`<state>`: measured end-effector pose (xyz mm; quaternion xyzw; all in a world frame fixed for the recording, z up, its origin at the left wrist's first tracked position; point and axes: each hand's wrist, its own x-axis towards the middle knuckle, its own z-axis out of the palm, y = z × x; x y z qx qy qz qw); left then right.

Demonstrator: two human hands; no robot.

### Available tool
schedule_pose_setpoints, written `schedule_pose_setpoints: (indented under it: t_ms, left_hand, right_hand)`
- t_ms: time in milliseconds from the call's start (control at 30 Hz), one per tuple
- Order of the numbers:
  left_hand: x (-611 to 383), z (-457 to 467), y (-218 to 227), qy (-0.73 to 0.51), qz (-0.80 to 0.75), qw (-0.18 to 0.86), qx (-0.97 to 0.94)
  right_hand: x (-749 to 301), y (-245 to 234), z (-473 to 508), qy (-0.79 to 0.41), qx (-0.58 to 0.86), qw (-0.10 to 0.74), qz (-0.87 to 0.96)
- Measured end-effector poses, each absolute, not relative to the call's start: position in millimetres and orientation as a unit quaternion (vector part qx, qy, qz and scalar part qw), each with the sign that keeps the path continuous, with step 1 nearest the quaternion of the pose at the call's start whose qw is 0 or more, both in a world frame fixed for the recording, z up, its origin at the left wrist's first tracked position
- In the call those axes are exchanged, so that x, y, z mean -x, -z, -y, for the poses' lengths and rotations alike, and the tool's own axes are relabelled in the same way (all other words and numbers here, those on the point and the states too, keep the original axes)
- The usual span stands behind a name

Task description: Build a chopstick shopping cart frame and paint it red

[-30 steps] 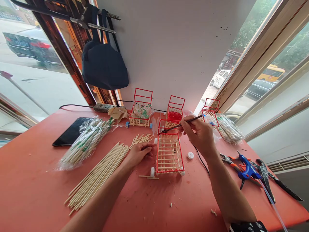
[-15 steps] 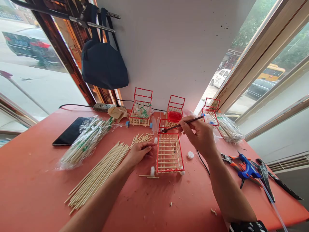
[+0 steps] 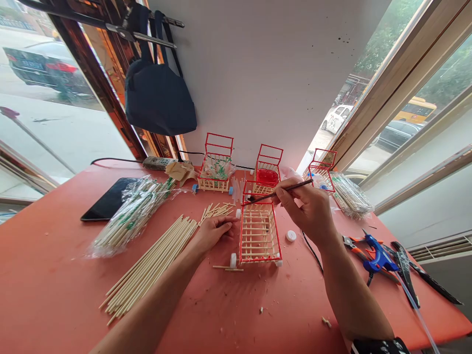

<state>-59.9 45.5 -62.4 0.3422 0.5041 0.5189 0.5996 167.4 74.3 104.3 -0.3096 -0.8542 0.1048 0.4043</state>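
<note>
A small cart (image 3: 258, 235) made of pale sticks with red-painted edges and white wheels stands on the red table (image 3: 55, 275). My right hand (image 3: 308, 209) pinches a thin dark paintbrush (image 3: 282, 191), its tip touching the cart's far upper rail. My left hand (image 3: 214, 232) rests on the table against the cart's left side, fingers curled loosely, holding nothing I can see.
Bare sticks (image 3: 155, 268) and wrapped chopsticks (image 3: 131, 219) lie left. Three red-framed carts (image 3: 217, 164) stand at the back, one holding a red paint cup (image 3: 267, 177). A blue glue gun (image 3: 376, 253), pliers and cutters lie right. A tablet (image 3: 108, 204) and a hanging bag (image 3: 158, 98) are far left.
The brush handle has lifted and shifted slightly right with my right hand; the tip stays at the cart's far rail. My left hand has hardly moved.
</note>
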Motion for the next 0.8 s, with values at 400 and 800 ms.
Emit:
schedule_pose_setpoints:
  t_ms: [400,800]
  left_hand:
    - [61.3,-45.9,67.5,-0.518,-0.510,0.607,-0.322]
    - [66.3,-46.2,62.0,-0.513,-0.513,0.600,-0.337]
  right_hand:
    - [-169.9,-110.5,-62.3,-0.110,0.297,0.368,0.874]
    - [-173.1,-121.6,-42.1,-0.163,0.232,0.315,0.906]
